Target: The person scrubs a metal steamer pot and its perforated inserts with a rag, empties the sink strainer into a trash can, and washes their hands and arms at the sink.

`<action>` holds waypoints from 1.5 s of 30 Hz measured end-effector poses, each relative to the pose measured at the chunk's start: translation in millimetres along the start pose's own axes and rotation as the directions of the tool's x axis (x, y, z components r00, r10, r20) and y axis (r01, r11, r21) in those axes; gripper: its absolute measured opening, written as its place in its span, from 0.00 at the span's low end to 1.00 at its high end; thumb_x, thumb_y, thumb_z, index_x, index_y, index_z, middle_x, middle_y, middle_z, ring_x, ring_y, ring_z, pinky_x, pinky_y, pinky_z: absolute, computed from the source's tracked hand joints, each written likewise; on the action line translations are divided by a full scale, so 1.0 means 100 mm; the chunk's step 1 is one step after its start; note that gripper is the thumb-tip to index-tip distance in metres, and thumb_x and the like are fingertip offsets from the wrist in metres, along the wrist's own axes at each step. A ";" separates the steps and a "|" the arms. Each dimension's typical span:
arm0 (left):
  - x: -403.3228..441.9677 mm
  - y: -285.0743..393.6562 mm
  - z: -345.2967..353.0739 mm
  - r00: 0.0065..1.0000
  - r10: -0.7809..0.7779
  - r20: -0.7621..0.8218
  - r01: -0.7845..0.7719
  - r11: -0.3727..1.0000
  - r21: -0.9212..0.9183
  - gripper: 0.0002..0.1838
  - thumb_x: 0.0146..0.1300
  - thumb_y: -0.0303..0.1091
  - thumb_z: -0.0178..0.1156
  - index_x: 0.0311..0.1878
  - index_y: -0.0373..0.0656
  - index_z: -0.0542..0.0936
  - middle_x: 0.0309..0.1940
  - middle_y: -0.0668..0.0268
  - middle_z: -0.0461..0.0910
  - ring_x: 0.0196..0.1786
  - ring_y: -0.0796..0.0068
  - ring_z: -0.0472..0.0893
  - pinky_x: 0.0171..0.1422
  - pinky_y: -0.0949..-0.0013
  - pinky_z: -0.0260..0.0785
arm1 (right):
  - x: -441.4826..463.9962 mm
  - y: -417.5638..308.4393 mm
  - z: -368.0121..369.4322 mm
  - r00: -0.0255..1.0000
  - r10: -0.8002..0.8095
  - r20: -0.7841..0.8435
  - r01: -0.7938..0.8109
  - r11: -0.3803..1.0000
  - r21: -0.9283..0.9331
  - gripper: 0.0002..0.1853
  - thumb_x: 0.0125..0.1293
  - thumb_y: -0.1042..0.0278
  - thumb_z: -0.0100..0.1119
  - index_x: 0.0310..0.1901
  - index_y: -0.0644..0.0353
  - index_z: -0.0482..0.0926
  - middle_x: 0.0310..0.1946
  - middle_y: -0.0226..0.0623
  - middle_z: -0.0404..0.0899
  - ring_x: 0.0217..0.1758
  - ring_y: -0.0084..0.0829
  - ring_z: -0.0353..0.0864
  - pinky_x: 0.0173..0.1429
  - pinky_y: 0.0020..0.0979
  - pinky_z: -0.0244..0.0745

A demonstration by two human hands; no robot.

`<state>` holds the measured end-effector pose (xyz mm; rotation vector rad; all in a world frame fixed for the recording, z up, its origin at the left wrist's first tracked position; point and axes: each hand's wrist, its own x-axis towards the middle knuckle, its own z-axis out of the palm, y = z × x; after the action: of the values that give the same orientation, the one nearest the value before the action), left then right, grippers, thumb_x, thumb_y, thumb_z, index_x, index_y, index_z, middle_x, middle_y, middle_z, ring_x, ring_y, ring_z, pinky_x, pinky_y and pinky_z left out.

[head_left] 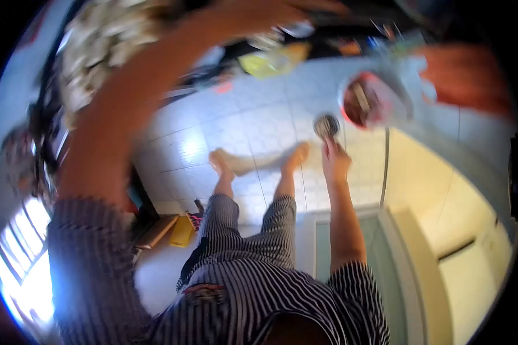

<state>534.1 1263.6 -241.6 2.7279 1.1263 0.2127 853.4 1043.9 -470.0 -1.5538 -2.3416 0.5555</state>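
My right hand [335,162] is closed on a small round item [327,126], dark with light streaks, held above the tiled floor. What kind of thing it is cannot be made out. Just beyond it stands a pale container [388,106] with a pink-red rim and dark reddish contents, a light stick-like piece among them. Raised across the top left, my left arm leads to my left hand [270,12] at the upper edge, near a cluttered dark surface. Motion smears its fingers, so I cannot tell whether it holds anything.
Yellow packets [267,62] lie along the cluttered edge at the top. A blurred orange-red shape [466,77] is at the upper right. Cream cabinet panels [420,178] stand on the right. A yellow box [181,232] sits at lower left, near my bare feet [221,163].
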 end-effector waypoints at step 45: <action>-8.83 5.80 0.72 -0.776 -0.133 0.617 -0.451 -0.566 -0.690 0.21 0.63 0.33 0.54 0.60 0.41 0.74 0.51 0.54 0.80 0.52 0.60 0.80 0.57 0.66 0.71 | -2.04 -11.34 2.64 -0.408 -0.864 0.296 0.555 0.022 0.832 0.08 0.61 0.71 0.58 0.43 0.55 0.80 0.37 0.40 0.83 0.38 0.39 0.83 0.43 0.35 0.77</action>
<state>324.2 225.9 -238.0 -1.3139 2.0986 1.2992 -107.3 416.8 -187.3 1.3108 -2.7886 1.3420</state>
